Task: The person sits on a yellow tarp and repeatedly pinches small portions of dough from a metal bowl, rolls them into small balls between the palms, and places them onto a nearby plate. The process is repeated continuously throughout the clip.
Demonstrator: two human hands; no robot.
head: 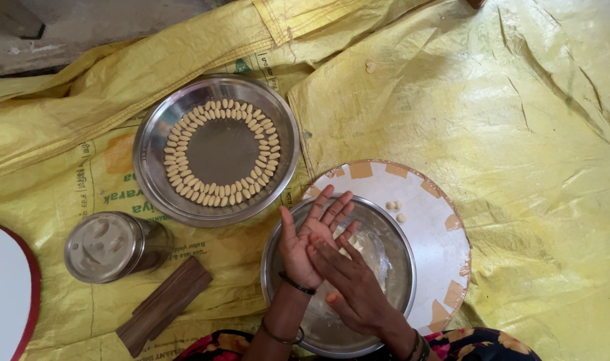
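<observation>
My left hand [310, 237] lies palm up with fingers spread over a steel bowl [400, 294]. My right hand [350, 284] rests flat across it, palm pressed on palm. A pale lump of dough [360, 242] shows at the right hand's fingertips; whether it is between the palms I cannot tell. A steel plate [156, 137] at the upper left carries a double ring of small pale dough pieces [184, 187]. The bowl stands on a round white board [429, 220] bearing three tiny dough pieces [393, 207].
A yellow plastic sheet [519, 120] covers the ground. A lidded steel jar [108, 246] lies at the left, with a grooved dark wooden block [163, 304] below it. A white round thing with a red rim [4, 287] is at the left edge.
</observation>
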